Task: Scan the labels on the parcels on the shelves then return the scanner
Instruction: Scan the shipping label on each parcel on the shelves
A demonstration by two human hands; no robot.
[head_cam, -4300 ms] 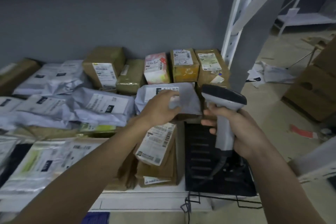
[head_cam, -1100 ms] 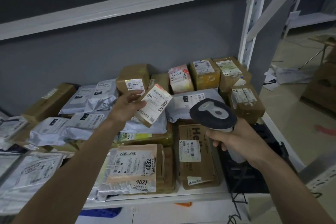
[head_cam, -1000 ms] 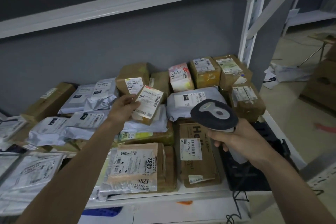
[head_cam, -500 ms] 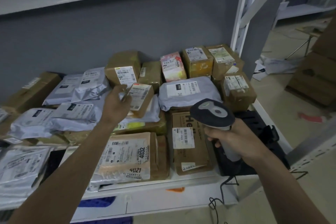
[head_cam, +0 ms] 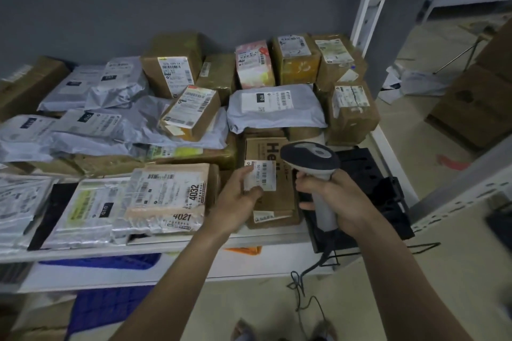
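The right hand [head_cam: 336, 194] gripped the pale handle of a barcode scanner [head_cam: 314, 167], fingers curled round it, with the dark head tipped toward the parcels. Its cable [head_cam: 306, 282] hung down past the front edge of the shelf [head_cam: 171, 245] toward the floor.

The left hand [head_cam: 235, 202] rested on the near end of a flat brown cardboard box [head_cam: 273, 202] printed with large dark letters, thumb and fingers pinching at the edge of its white barcode label [head_cam: 261, 174]. The scanner head sat just to the right of that label, above the box.

Just left of the box lay a tan padded mailer [head_cam: 169, 196] marked 4032 and 4021. Behind it a small brown carton [head_cam: 191, 113] rested tilted on a heap of grey poly mailers [head_cam: 97, 130]. A plump grey poly bag [head_cam: 274, 108] with a white label lay behind the box under the hands, and to its right stood a taped brown carton [head_cam: 353, 113]. Along the grey back wall stood a row of parcels, among them a pink and white box [head_cam: 253, 63] and a yellowish carton [head_cam: 297, 61].

A black holder [head_cam: 371, 188] sat at the right end of the shelf, partly behind the right hand. A white shelf upright [head_cam: 365, 8] rose at the right.
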